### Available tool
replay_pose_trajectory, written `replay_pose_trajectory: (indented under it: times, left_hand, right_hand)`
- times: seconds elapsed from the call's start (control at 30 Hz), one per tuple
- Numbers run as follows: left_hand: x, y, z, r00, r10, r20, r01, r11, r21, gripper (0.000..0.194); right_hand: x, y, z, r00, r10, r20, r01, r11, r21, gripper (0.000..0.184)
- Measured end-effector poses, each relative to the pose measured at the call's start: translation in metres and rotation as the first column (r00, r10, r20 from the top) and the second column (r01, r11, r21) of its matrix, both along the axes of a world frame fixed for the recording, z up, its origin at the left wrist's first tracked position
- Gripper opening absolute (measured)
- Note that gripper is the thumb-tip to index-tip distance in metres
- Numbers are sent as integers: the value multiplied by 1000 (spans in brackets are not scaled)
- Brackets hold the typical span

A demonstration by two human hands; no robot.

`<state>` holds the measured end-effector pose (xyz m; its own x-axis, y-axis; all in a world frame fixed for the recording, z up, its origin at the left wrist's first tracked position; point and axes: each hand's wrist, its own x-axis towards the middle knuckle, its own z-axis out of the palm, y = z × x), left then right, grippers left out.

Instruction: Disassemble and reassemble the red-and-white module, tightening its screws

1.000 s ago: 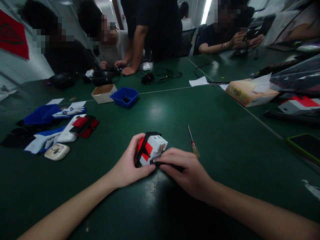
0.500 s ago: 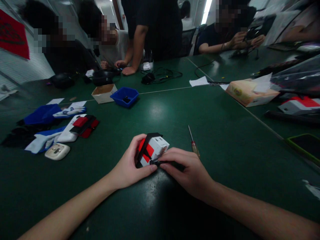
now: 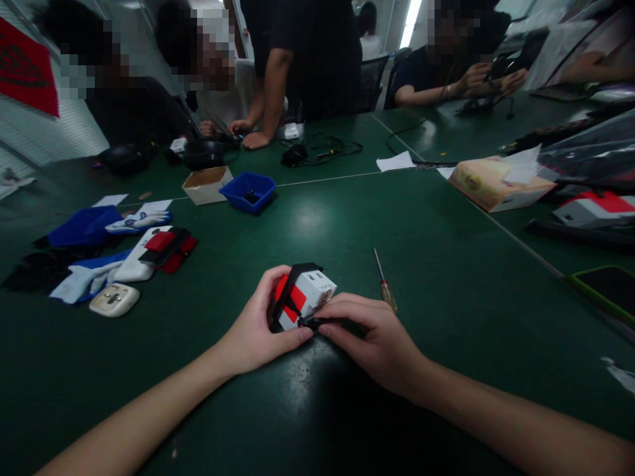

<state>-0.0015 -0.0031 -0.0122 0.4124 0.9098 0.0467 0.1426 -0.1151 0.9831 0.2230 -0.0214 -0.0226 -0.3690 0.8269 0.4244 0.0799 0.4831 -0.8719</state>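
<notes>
A small white and red box-shaped device with a black strap around it is tilted just above or on the green table. My left hand is closed around its left side, thumb along the lower edge. With thumb and fingers pinched, my right hand grips a black strap end at the device's near lower corner. Most of that piece is hidden by the fingers. A screwdriver with a translucent handle lies just beyond my right hand.
On the left lie gloves, a white case and another strapped device. A blue bin and a cardboard box stand farther back. A tissue box is at right. Several people sit or stand across the table.
</notes>
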Motion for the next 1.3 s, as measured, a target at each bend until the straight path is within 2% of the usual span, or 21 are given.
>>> replay_pose_trajectory:
  times: [0.37, 0.7, 1.3]
  left_hand:
    - [2, 0, 1, 999, 10, 39, -10, 1000, -13, 76]
    - [2, -1, -3, 999, 36, 13, -36, 999, 16, 77]
    - [0, -3, -2, 998, 0, -64, 4, 998, 66, 77]
  right_hand:
    - [0, 1, 0, 1000, 3, 7, -3, 999, -41, 15]
    - [-2, 1, 2, 1000, -31, -5, 30, 999, -20, 13]
    - [-1, 2, 0, 1000, 22, -9, -22, 999, -47, 15]
